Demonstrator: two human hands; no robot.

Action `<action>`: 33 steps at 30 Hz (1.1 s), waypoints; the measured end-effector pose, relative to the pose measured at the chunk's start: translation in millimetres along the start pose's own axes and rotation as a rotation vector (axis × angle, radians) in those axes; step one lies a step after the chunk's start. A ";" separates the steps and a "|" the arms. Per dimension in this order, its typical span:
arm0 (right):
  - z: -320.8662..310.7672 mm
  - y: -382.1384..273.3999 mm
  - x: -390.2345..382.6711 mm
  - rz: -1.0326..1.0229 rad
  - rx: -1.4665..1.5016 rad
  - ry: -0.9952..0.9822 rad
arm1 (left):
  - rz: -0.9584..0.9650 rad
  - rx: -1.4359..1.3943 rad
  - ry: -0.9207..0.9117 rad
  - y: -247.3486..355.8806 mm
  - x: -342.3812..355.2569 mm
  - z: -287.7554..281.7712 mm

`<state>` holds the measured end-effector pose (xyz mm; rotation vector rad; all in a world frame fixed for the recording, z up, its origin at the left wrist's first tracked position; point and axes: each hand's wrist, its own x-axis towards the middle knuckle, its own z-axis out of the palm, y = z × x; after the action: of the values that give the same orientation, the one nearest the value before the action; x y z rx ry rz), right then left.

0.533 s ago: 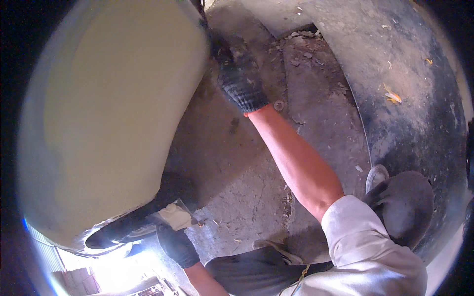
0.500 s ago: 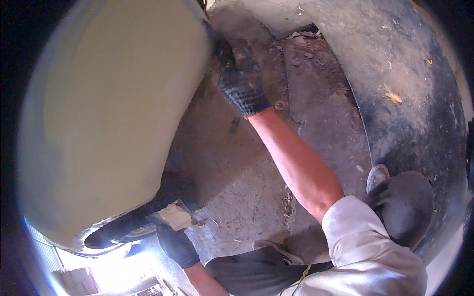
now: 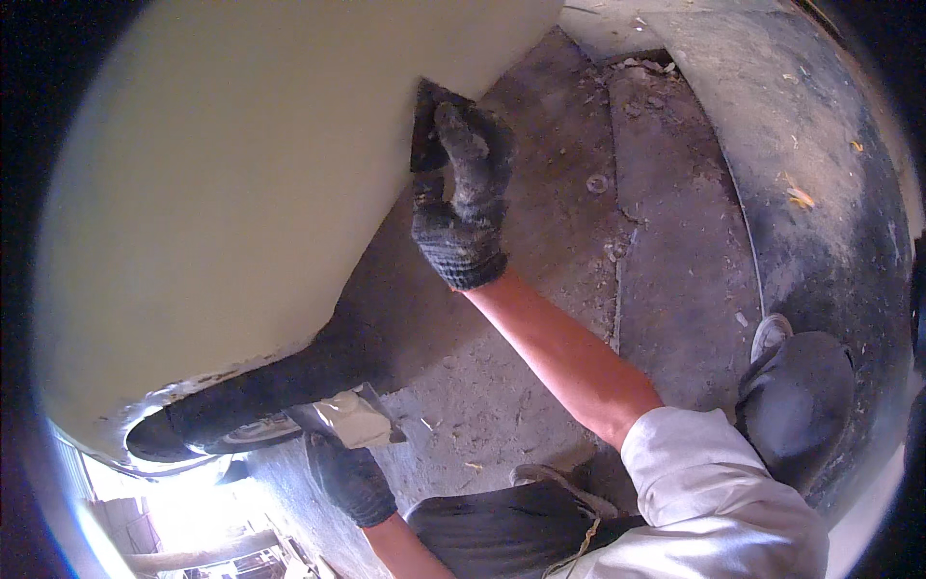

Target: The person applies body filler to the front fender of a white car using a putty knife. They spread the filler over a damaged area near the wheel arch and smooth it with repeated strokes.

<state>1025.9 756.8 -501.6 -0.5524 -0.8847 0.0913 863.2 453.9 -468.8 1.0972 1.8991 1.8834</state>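
Pale cream-green covers the large curved panel (image 3: 222, 212) that fills the left of the head view, and your right hand (image 3: 471, 183), in a dark knitted glove, is at its right edge. That hand is closed on a thin dark blade (image 3: 424, 125), thumb laid along it, and the blade's far side appears to meet the panel just inside that edge; how hard it bears, you cannot tell from here. Your left hand (image 3: 351, 481), gloved too, grips a flat plate (image 3: 397, 433) by its near left corner, its fingertips partly hidden underneath. A lump of pale paste (image 3: 353, 417) sits across the middle of the plate, which is near the wheel (image 3: 258, 431) below the panel's lower edge. To work this well, let the whole blade edge lie evenly on the surface, tilt it shallowly, and follow the curve with your wrist so that no corner digs in. Ease the pressure at the panel's right edge, where the surface turns away and a ridge could easily form. Hold the plate level and clear of the tyre, take small amounts from the lump, and wipe the blade clean between strokes.
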 end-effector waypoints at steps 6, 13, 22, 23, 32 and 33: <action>16.4 -37.6 -61.2 0.098 -0.180 -0.104 | 0.642 1.075 -0.102 -6.2 -1.3 -28.1; 38.0 -78.6 -121.3 0.255 -0.138 -0.175 | 0.536 1.196 -0.055 -12.2 -3.6 -55.7; 58.5 -119.5 -170.8 0.332 -0.119 -0.223 | 0.271 1.101 0.057 -29.7 -6.4 -89.4; 58.9 -123.2 -173.9 0.368 -0.123 -0.238 | 0.309 1.130 0.038 -32.4 -6.0 -93.4; -0.5 -120.4 -176.3 0.667 0.140 -0.581 | 0.277 0.778 -0.146 -50.0 11.5 -70.7; -13.3 -108.3 -166.9 0.660 0.183 -0.534 | 0.214 0.667 -0.162 -49.4 14.5 -64.5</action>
<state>913.3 608.6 -573.1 -0.6419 -1.1621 0.9456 795.1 420.9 -501.9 1.6340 2.4589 1.1964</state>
